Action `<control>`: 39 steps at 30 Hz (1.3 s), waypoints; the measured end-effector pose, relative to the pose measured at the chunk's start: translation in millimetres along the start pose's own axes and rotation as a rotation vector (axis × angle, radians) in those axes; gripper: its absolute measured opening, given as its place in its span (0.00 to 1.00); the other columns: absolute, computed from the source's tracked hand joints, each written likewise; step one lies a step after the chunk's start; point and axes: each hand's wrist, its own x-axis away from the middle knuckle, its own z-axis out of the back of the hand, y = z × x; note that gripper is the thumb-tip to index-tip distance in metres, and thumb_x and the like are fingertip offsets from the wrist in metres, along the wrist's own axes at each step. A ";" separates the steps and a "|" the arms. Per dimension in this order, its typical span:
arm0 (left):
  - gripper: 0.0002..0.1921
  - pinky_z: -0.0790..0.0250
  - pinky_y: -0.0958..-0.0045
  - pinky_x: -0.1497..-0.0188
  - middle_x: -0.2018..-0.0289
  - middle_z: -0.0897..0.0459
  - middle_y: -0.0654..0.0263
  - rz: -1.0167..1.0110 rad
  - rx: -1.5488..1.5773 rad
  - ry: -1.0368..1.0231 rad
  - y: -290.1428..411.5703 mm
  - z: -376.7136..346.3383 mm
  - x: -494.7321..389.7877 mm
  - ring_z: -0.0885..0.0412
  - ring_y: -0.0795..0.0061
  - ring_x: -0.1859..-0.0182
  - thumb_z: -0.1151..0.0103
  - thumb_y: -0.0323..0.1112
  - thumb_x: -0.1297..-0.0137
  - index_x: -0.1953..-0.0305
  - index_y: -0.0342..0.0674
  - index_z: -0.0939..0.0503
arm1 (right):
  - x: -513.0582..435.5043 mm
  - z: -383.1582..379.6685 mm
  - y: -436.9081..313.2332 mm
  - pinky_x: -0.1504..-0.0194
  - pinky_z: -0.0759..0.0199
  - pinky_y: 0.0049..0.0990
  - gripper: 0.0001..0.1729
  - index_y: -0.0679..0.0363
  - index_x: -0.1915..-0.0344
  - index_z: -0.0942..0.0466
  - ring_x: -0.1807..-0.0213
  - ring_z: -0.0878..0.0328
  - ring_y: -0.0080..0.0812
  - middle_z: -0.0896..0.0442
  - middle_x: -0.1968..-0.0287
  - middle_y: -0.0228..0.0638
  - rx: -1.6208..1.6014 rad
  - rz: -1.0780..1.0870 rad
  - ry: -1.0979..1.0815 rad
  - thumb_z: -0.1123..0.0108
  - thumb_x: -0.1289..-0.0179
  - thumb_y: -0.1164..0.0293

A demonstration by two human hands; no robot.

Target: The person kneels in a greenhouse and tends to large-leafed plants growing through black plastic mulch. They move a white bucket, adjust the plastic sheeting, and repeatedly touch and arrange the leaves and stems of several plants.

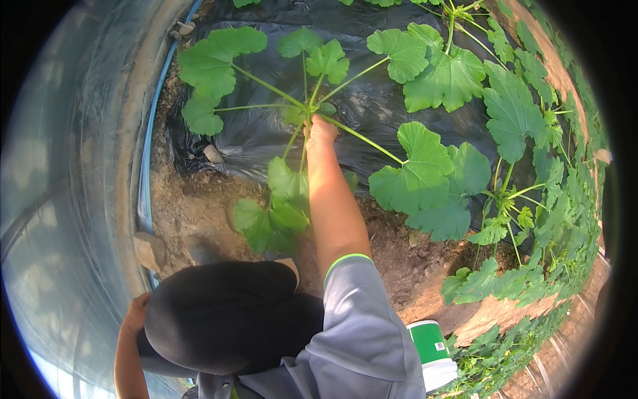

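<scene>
A young squash plant (310, 107) with broad lobed leaves grows from the ground in front of me, its leaf stalks spreading from one centre. My right hand (321, 131) reaches in at the base of those stalks, right below the crown. A leaf stalk passes along the thumb side; the fingertips are hidden, so a grip on anything cannot be made out. Down at the left, my left hand (136, 313) rests beside my bent knee in dark trousers (219, 314). Its fingers are mostly hidden behind the knee.
Black plastic mulch film (244, 144) covers the bed, with a stone (213, 153) on its edge. Clear plastic sheeting (75, 164) and a blue hose (148, 164) run along the left. More squash plants (506, 202) stand right. A green and white bucket (429, 344) is lower right.
</scene>
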 end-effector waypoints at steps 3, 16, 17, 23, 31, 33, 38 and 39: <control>0.13 0.31 0.74 0.53 0.61 0.18 0.64 -0.068 -0.004 0.043 -26.4 -0.8 -1.7 0.23 0.79 0.57 0.46 0.31 0.38 0.53 0.32 0.24 | 9.0 3.0 -6.5 0.77 0.31 0.28 0.05 0.62 0.65 0.26 0.75 0.24 0.30 0.21 0.71 0.36 -0.007 0.002 -0.031 0.45 0.43 0.78; 0.18 0.28 0.71 0.56 0.57 0.20 0.58 0.068 0.145 0.004 -70.2 62.5 -9.2 0.21 0.71 0.58 0.47 0.30 0.39 0.49 0.29 0.28 | 35.2 30.8 -109.4 0.60 0.28 0.31 0.07 0.62 0.67 0.20 0.64 0.20 0.38 0.20 0.66 0.42 1.232 1.044 -0.185 0.40 0.49 0.77; 0.17 0.27 0.71 0.58 0.60 0.19 0.58 0.101 0.151 0.009 -76.8 67.6 -9.8 0.20 0.71 0.59 0.47 0.31 0.40 0.50 0.30 0.27 | 23.7 25.7 -119.1 0.60 0.28 0.31 0.07 0.61 0.67 0.19 0.63 0.20 0.39 0.20 0.65 0.43 1.235 1.001 -0.234 0.41 0.48 0.77; 0.13 0.27 0.73 0.63 0.64 0.19 0.60 0.250 0.263 -0.015 -127.3 84.9 -7.9 0.20 0.73 0.65 0.44 0.29 0.42 0.56 0.30 0.24 | -14.5 13.1 -125.5 0.52 0.27 0.33 0.18 0.65 0.57 0.23 0.55 0.21 0.38 0.23 0.56 0.41 1.450 0.557 -0.764 0.36 0.52 0.77; 0.15 0.25 0.70 0.60 0.64 0.19 0.60 0.287 0.293 -0.201 -165.5 47.8 -30.4 0.19 0.70 0.62 0.41 0.32 0.40 0.54 0.30 0.26 | -16.5 3.6 -107.6 0.50 0.32 0.33 0.25 0.57 0.52 0.25 0.50 0.26 0.44 0.25 0.54 0.41 1.543 0.646 -0.770 0.35 0.55 0.77; 0.15 0.25 0.69 0.58 0.63 0.19 0.60 0.290 0.349 -0.185 -165.5 39.9 -38.1 0.20 0.70 0.61 0.42 0.33 0.40 0.54 0.31 0.26 | -20.3 1.6 -107.0 0.50 0.32 0.33 0.25 0.57 0.52 0.25 0.50 0.27 0.44 0.25 0.54 0.41 1.549 0.653 -0.770 0.36 0.55 0.77; 0.16 0.26 0.69 0.58 0.62 0.20 0.60 0.285 0.472 -0.092 -162.6 38.7 -41.2 0.20 0.69 0.60 0.44 0.36 0.39 0.53 0.33 0.26 | -27.5 -1.1 -106.7 0.56 0.28 0.26 0.20 0.59 0.55 0.24 0.58 0.21 0.30 0.21 0.58 0.34 1.539 0.679 -0.849 0.37 0.52 0.82; 0.17 0.26 0.69 0.58 0.62 0.20 0.59 0.291 0.487 -0.082 -161.5 39.6 -42.0 0.20 0.69 0.60 0.44 0.36 0.39 0.53 0.32 0.26 | -27.9 -2.1 -106.7 0.57 0.28 0.26 0.20 0.59 0.55 0.23 0.59 0.21 0.29 0.20 0.59 0.34 1.535 0.647 -0.850 0.37 0.51 0.82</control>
